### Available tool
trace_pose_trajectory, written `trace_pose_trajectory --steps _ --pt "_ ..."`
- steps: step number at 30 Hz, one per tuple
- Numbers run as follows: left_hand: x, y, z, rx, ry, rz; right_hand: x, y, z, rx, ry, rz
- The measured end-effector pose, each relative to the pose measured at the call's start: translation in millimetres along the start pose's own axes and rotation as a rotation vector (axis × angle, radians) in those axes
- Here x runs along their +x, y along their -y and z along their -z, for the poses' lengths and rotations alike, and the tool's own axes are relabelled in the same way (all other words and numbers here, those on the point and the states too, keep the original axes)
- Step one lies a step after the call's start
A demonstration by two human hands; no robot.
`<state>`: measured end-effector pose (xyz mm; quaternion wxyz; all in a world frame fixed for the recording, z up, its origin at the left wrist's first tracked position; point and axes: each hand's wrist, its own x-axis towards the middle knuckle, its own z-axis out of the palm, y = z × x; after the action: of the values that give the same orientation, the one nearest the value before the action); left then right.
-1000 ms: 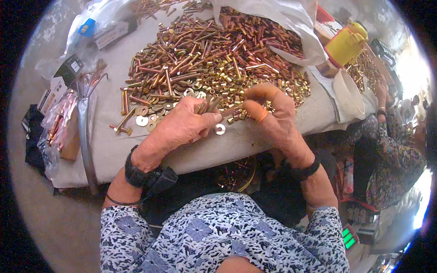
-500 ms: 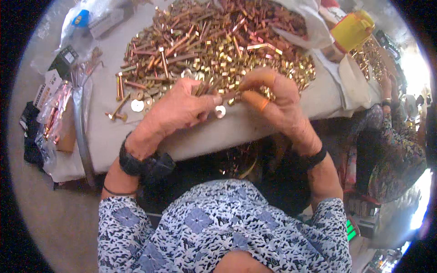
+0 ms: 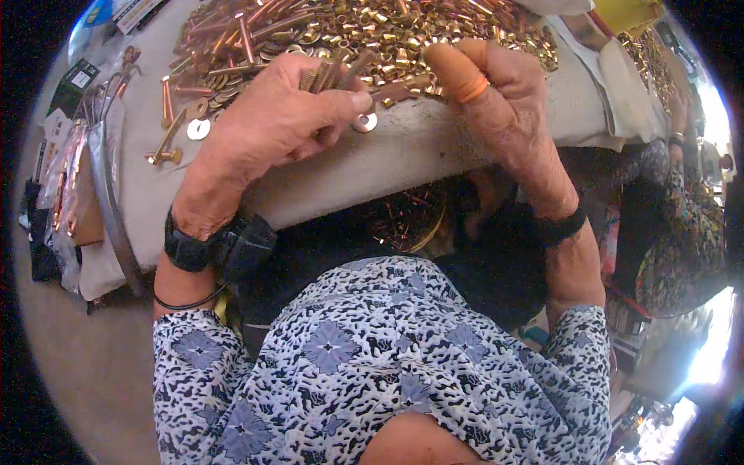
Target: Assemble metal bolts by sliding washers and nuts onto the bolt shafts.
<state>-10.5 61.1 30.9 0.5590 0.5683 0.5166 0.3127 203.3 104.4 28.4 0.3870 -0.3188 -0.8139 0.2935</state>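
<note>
My left hand (image 3: 279, 116) is closed around several bolts (image 3: 329, 75), their threaded ends sticking up past the fingers. A longer bolt shank extends from its thumb side toward the right. At the front edge of a heap of small brassy nuts or sleeves (image 3: 403, 56) is my right hand (image 3: 504, 101), apart from the left one. An orange band (image 3: 473, 89) circles its thumb, and its fingers curl in behind; whatever they hold is hidden. Just below the left fingertips lies a pale washer (image 3: 365, 122) on the cloth-covered table (image 3: 372, 163).
Loose long bolts (image 3: 246, 39) and flat washers (image 3: 225, 87) lie beyond my left hand. A bolt (image 3: 165, 153) and a white washer (image 3: 198, 129) are left of my wrist. Bagged bolts (image 3: 66, 190) sit at the far left. Another person's arm (image 3: 678, 128) shows at right.
The view has shifted, so the table sits higher in the picture. My right hand has drawn away from the left hand's bolts to the right. The left hand keeps its bolts.
</note>
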Motion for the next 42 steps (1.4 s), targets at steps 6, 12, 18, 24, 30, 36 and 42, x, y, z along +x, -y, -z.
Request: trace_pose_trajectory --steps 6,12,18,24,30,36,42 --pt "1.4 0.4 3.6 0.014 0.009 0.017 1.6 -4.1 -11.4 0.083 -0.129 0.182" --pt "-1.2 -3.5 6.5 0.165 0.169 0.056 -0.5 -0.8 -0.9 0.054 -0.026 0.041" --pt "-1.8 -3.6 6.7 0.208 0.304 -0.025 -0.6 0.4 1.2 0.081 -0.036 -0.088" --pt "-1.0 -9.0 4.7 0.181 0.084 -0.011 -0.4 -6.2 -16.1 -0.074 0.059 0.169" --pt "-0.8 -8.0 2.7 0.107 -0.041 0.083 -0.1 -17.2 -30.1 -0.283 0.115 0.360" --pt "0.4 -2.4 5.9 -0.036 -0.067 0.034 0.1 -5.3 -32.7 -0.454 0.272 0.398" --pt "3.5 1.7 4.2 0.060 -0.120 -0.063 -2.7 -14.0 -37.6 -0.331 0.030 0.318"
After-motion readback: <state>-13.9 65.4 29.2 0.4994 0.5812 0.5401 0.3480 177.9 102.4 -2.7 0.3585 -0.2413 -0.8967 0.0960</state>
